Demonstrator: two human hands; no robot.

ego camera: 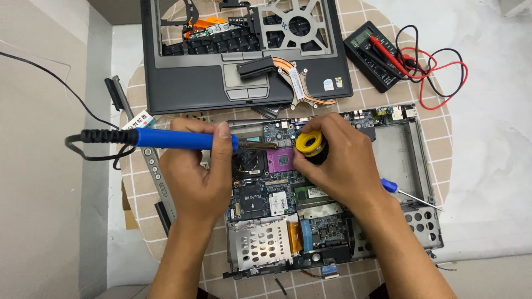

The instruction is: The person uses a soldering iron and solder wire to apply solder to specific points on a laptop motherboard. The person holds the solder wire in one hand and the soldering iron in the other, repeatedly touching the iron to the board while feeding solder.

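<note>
Here, a blue soldering iron (166, 138) is being gripped tightly by the left hand (197, 171), its tip being pointed over the open laptop board (277, 205). Beside it, a yellow solder spool (309, 144) is being held by the right hand (338, 163). Farther right, a blue screwdriver (407, 192) is lying.

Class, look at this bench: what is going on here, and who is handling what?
A person bends over an opened laptop base with its circuit board exposed. The left hand grips a blue-handled soldering iron, tip aimed at the board's middle. The right hand holds a yellow spool beside the tip. A multimeter lies behind, a screwdriver to the right.
</note>
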